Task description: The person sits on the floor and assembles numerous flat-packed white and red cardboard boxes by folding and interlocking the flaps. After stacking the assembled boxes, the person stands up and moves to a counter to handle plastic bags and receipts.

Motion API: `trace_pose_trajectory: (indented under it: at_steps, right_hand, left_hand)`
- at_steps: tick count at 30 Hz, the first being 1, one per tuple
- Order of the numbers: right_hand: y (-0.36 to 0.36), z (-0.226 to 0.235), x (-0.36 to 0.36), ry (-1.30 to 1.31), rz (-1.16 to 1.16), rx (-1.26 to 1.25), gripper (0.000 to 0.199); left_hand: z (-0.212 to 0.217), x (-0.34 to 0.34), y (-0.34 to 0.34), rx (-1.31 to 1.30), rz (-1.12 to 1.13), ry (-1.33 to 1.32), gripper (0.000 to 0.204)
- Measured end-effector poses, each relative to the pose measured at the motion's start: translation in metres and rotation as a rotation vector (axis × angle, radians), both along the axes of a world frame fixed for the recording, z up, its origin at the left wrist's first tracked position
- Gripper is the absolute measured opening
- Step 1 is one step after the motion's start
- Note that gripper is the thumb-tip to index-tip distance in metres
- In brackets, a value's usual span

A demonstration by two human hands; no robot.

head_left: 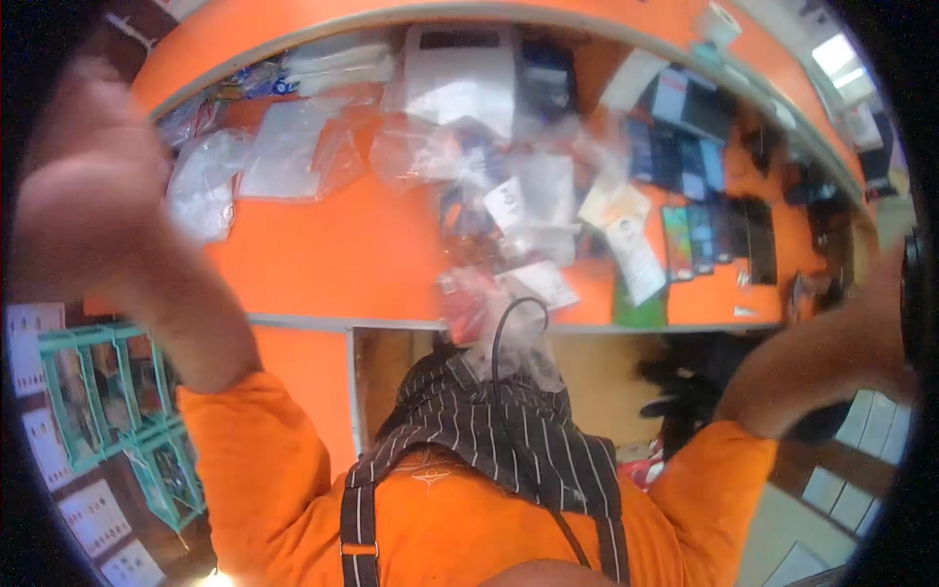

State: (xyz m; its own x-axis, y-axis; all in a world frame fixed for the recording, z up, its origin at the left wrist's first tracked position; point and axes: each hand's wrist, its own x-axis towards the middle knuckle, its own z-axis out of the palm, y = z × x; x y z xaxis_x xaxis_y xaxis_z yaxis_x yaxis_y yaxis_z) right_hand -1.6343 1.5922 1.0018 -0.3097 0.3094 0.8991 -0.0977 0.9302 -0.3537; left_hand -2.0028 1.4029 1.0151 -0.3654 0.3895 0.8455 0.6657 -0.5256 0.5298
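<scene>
My left hand (88, 186) is raised high at the left, close to the camera and smeared by motion. Its fingers run up toward the dark rim, and whether it holds anything does not show. On the other side my right hand (880, 333) is raised too and cut off by the rim, so its fingers are hidden. Both hands are apart from the things on the orange counter (323, 254). Nearest to the left hand are clear plastic bags (205, 181). Several phones (685, 235) lie toward the right, with a dark flat box (690, 103) behind them.
Mid-counter are crumpled clear bags (421, 152), paper tags (634, 259) and a red packet (467, 301). A white box-like item (460, 78) stands behind. A green wire rack (117, 391) is at lower left. The counter's front edge (293, 321) crosses before my striped apron (460, 411).
</scene>
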Motion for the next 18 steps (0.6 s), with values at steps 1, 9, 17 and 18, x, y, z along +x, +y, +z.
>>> trace_pose_trajectory:
  at_steps: [1, 9, 17, 18]
  right_hand:
    - [0.01, -0.022, 0.003, 0.074, -0.007, -0.118, 0.019]
    - [0.069, -0.211, -0.122, -0.532, 0.027, -0.12, 0.037]
    - [0.122, -0.217, -0.172, -1.031, -0.146, -0.335, 0.03]
    - [0.12, -0.209, -0.171, -0.879, -0.152, -0.393, 0.027]
  left_hand:
    - [-0.024, 0.01, 0.014, -0.12, 0.023, -0.006, 0.016]
    - [-0.235, -0.019, 0.116, -0.962, 0.444, 0.448, 0.046]
    - [-0.225, -0.037, 0.151, -1.253, 0.44, 0.411, 0.053]
    - [-0.226, -0.041, 0.14, -1.072, 0.404, 0.422, 0.05]
